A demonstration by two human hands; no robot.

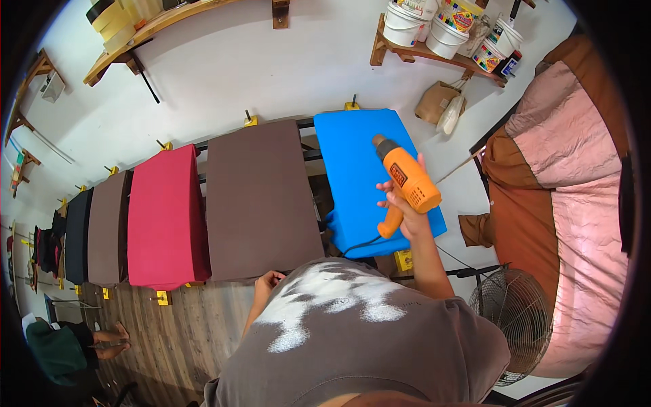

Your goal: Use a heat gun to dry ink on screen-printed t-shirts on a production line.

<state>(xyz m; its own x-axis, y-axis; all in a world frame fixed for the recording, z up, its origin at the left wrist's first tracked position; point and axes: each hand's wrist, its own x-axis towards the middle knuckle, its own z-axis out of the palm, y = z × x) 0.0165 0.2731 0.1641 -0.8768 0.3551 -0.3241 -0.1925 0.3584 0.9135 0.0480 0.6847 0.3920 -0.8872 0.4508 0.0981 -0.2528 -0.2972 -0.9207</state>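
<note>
My right hand (405,214) is closed around the handle of an orange heat gun (409,178). Its dark nozzle points up and away, above a bright blue fabric (356,146) stretched over a board. A black cord runs from the handle's lower end across the blue fabric. Left of this lies a board covered in dark brown fabric (261,197). At its near edge, my left hand (269,281) has its fingers curled; whether they grip anything cannot be made out.
More covered boards, including a red one (161,217) and a black one (79,234), continue leftward. A wire fan (515,322) stands at my right, near an orange and pink cloth (529,203). White tubs (403,26) fill a wall shelf. Another person (57,349) is at lower left.
</note>
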